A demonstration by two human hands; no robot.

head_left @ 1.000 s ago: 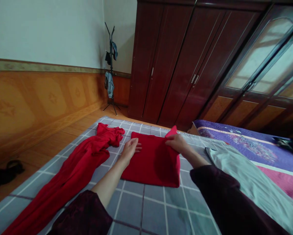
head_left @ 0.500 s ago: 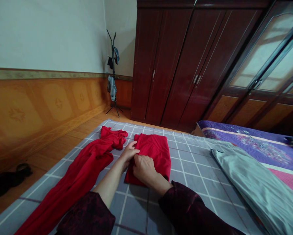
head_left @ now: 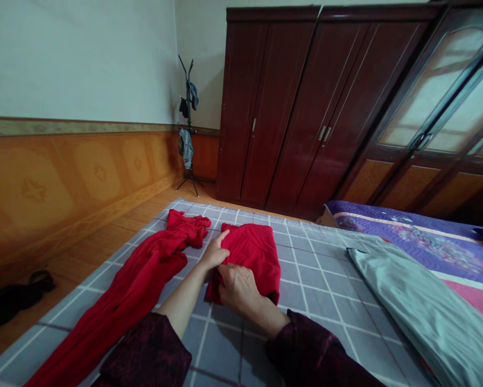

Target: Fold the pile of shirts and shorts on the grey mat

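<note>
1. The folded red cloth [head_left: 251, 258] lies flat in a neat rectangle on the grey checked bedsheet [head_left: 318, 301], its lower edge slightly uneven. Its squared shape suggests that your hands are keeping the layers aligned.
2. Your left hand [head_left: 214, 250] is open, its fingers [head_left: 222, 239] extended. It sits at the cloth's upper left edge, apparently steadying that side.
3. Your right hand [head_left: 238, 289] lies on the lower part of the cloth with its fingers bent down into the fabric. You cannot tell from this view whether they pinch a layer or only press, but the hand seems placed to hold the layers down.
4. Your dark maroon sleeves [head_left: 144, 352] end well short of the cloth, leaving your forearms bare near it.
5. The long red garment [head_left: 130, 263] lies just left of your left hand, bunched at its far end and stretching toward you.
6. The pale grey-green pillow [head_left: 414, 306] lies to your right, with the purple quilt [head_left: 411, 242] beyond it, both apart from the cloth.
7. The dark red wardrobe [head_left: 290, 107] and black coat rack [head_left: 189, 123] stand beyond the bed.
</note>
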